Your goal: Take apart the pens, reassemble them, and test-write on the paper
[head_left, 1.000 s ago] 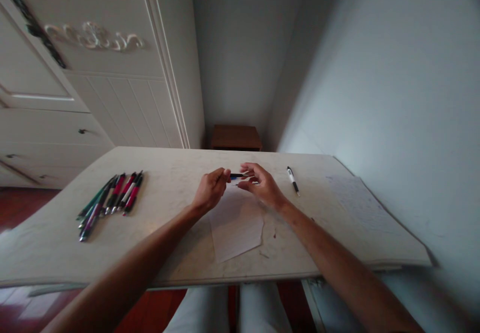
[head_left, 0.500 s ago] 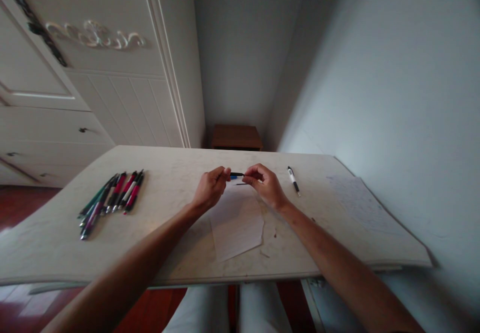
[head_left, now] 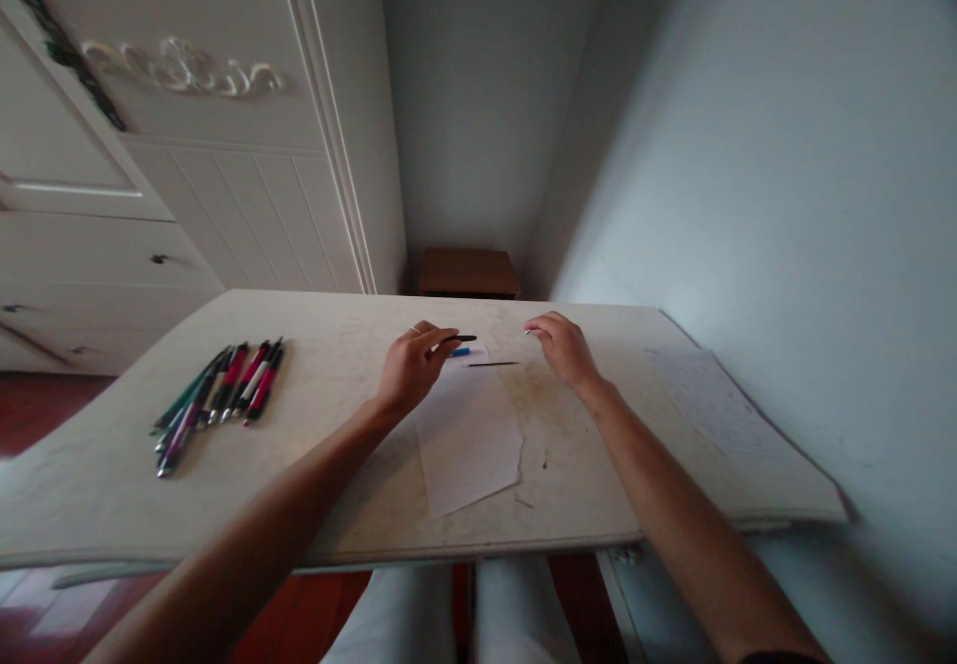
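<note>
My left hand [head_left: 410, 363] pinches a black pen part [head_left: 465, 338] between thumb and fingers, its dark end pointing right. A ring shows on that hand. Just beneath the fingers lies a small blue piece [head_left: 461, 352], partly covered. A thin dark pen refill [head_left: 491, 364] rests crosswise near the top of a white paper sheet [head_left: 475, 440]. Apart from the left, to its right, my right hand [head_left: 566, 347] is closed with a tiny silvery piece [head_left: 527, 331] at its fingertips, too small to name. The white and black pen seen earlier is not visible, perhaps behind this hand.
Several pens [head_left: 220, 390] with red, purple, green and white parts lie bunched on the left of the white table [head_left: 336, 504]. A written sheet [head_left: 710, 400] is at the right by the wall. Beyond the table stands a brown wooden piece of furniture [head_left: 469, 270].
My hands have come apart: the right has drawn away rightward with a small silvery piece, while the left keeps the black pen part. The dark refill and blue piece show more fully.
</note>
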The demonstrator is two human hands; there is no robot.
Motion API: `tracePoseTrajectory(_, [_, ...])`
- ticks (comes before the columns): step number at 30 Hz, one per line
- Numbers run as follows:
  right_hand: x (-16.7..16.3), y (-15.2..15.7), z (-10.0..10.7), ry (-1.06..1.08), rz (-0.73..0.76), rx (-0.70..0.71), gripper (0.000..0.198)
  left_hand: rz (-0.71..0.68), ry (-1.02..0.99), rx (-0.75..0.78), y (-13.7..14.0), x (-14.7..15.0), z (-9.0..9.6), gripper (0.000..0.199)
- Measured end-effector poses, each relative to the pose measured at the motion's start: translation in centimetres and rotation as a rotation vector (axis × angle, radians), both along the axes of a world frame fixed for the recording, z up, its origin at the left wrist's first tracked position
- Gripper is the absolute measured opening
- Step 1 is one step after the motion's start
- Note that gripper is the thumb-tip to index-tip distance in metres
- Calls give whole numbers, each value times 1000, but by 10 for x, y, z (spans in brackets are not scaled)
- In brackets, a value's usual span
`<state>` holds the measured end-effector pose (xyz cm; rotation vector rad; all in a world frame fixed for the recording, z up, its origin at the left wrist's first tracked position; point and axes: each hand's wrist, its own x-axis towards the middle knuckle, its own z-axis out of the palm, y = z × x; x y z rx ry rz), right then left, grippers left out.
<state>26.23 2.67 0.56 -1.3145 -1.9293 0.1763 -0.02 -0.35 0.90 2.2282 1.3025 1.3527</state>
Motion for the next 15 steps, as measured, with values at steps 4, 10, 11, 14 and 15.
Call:
tracePoseTrajectory(4, [7,4,-10,-150,-23,-87,28,0,23,19,3,-4,-3,22])
tracePoseTrajectory(10, [5,3,-15,-182,28,-154,28,10,80,-34,3,-6,-3,24])
tracePoseTrajectory(11, [5,3,-15,-161,24,-163,30,12,81,-40,3,-5,-2,24])
tracePoseTrajectory(14, [6,3,-15,-116,14,-191,34,7,80,-45,2,-4,-1,24])
tracePoseTrajectory(15, [6,3,-15,-104,15,-198,35,-1,77,-50,2,-4,-1,25])
